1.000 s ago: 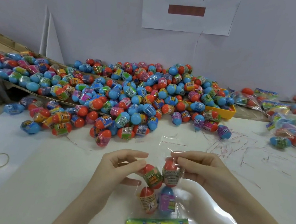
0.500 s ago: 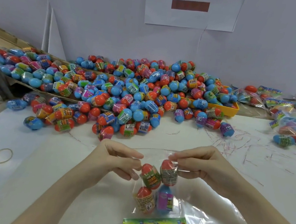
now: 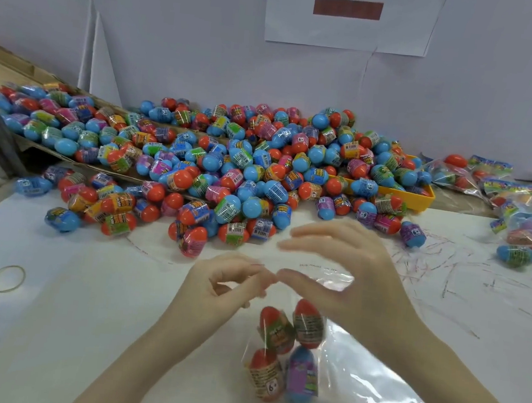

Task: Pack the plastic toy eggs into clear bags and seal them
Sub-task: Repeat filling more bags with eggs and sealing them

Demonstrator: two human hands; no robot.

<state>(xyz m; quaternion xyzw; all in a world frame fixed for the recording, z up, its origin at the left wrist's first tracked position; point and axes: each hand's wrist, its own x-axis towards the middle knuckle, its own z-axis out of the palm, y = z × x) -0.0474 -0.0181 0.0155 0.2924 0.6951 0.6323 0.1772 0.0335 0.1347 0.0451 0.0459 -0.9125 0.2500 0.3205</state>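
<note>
Covering the white table [image 3: 48, 326], a heap of eggs [image 3: 229, 164] is piled before a pale wall [image 3: 176, 44]. The clear bag [image 3: 324, 355] with four eggs is lain just below both hands; its top is pinched by the left hand [image 3: 226, 289], while the right hand [image 3: 348, 275] is blurred, fingers loosely spread

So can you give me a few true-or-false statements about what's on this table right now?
1. The clear bag near the hands holds four eggs. True.
2. A rubber band lies on the white table to the left. True.
3. The tray under the egg pile is green. False: it is yellow.
4. The right hand grips an egg. False: its fingers are spread open above the bag.
5. Filled bags lie at the far right. True.
</note>
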